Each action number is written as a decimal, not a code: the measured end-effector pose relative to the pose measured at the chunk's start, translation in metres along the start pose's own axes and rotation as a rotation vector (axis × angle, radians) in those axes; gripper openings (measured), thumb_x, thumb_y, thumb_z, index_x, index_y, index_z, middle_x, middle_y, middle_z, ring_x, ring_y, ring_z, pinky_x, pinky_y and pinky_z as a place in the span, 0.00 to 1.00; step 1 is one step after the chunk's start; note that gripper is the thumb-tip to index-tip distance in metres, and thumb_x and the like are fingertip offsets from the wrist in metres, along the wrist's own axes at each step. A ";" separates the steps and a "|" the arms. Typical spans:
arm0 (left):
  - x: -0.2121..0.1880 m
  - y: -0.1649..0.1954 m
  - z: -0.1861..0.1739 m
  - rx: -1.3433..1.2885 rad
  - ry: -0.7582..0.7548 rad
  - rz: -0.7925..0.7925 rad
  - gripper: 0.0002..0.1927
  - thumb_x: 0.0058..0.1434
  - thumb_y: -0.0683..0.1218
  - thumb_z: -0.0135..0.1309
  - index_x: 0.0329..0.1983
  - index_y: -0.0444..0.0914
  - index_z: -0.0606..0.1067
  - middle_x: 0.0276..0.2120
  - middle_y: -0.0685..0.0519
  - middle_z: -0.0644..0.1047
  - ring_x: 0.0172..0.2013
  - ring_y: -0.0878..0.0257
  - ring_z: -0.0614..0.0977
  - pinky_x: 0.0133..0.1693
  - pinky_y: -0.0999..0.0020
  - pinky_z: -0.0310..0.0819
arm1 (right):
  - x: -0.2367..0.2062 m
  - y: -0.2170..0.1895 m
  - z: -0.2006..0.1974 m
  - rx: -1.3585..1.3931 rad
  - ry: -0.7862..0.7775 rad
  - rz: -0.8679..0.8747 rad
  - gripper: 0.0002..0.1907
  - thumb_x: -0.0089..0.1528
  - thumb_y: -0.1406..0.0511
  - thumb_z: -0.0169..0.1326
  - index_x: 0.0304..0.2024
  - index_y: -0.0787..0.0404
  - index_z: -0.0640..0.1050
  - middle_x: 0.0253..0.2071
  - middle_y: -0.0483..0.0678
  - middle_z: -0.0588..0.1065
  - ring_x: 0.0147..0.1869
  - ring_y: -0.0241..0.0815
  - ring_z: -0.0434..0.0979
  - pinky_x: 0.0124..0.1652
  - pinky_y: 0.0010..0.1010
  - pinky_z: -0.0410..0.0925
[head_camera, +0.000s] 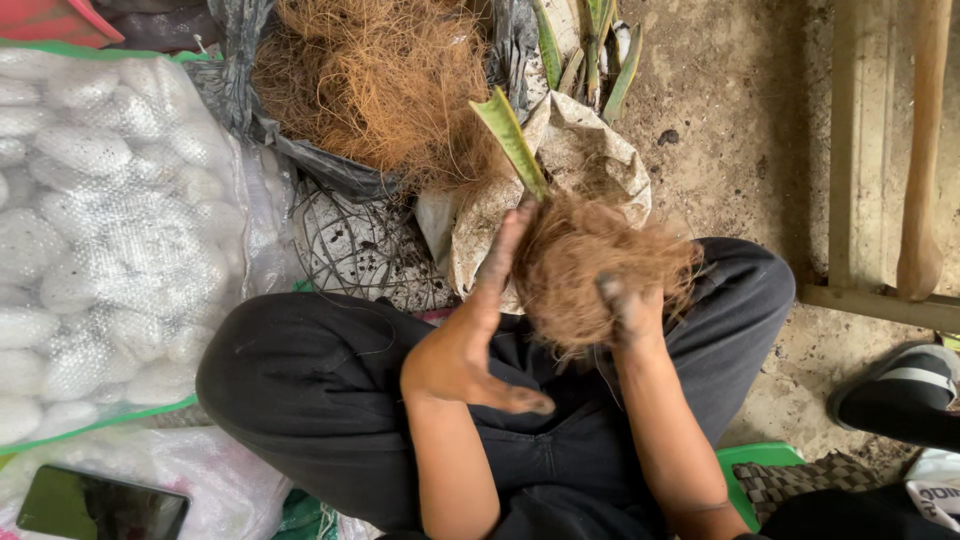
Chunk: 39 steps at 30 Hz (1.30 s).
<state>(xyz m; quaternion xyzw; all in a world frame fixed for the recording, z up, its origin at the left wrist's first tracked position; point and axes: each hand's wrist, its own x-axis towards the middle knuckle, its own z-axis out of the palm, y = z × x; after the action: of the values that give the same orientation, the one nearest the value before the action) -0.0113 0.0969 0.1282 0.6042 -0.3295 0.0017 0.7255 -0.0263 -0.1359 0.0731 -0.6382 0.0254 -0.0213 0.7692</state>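
Coconut-fibre ball (590, 275) with green plant shoot (512, 140) clamped in right hand (628, 312); left hand (470, 345) flat open, pressed against ball.

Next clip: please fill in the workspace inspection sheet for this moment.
Surface: bare dirt floor; the person sits cross-legged on it.
Job's things: brown fibre ball packed around a green plant shoot.
Clutter: sack of loose fibre, mesh bag of white cocoon-like pieces, spare shoots, phone.
Grippers: left hand flat against the ball's side; right hand gripping the ball.
Cables: nothing seen.
Surroundings: wooden frame; another person's shoe.
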 end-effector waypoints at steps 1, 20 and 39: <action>-0.005 0.000 -0.007 -0.084 0.099 -0.046 0.67 0.46 0.64 0.70 0.81 0.48 0.43 0.79 0.45 0.45 0.78 0.45 0.49 0.77 0.39 0.44 | -0.001 0.011 -0.008 0.144 0.082 0.075 0.52 0.54 0.46 0.67 0.71 0.67 0.64 0.65 0.59 0.71 0.70 0.55 0.72 0.67 0.49 0.68; -0.004 -0.099 0.061 -1.273 0.507 -0.266 0.48 0.55 0.48 0.70 0.76 0.36 0.59 0.67 0.44 0.71 0.63 0.52 0.76 0.61 0.56 0.78 | 0.022 -0.058 0.025 -0.781 -0.259 -0.622 0.43 0.55 0.37 0.54 0.67 0.48 0.74 0.83 0.56 0.47 0.85 0.57 0.41 0.78 0.59 0.44; -0.045 -0.079 -0.003 -1.121 0.884 -0.158 0.43 0.57 0.48 0.67 0.74 0.35 0.62 0.65 0.43 0.72 0.61 0.52 0.77 0.59 0.56 0.79 | 0.092 -0.051 0.069 -0.874 -0.438 -0.198 0.25 0.58 0.75 0.54 0.59 0.61 0.78 0.51 0.52 0.80 0.54 0.47 0.82 0.55 0.37 0.74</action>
<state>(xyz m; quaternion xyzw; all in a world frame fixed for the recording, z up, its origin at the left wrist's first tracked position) -0.0135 0.0963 0.0373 0.1055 0.0884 0.0241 0.9902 0.0703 -0.0836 0.1352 -0.8898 -0.1909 0.0528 0.4112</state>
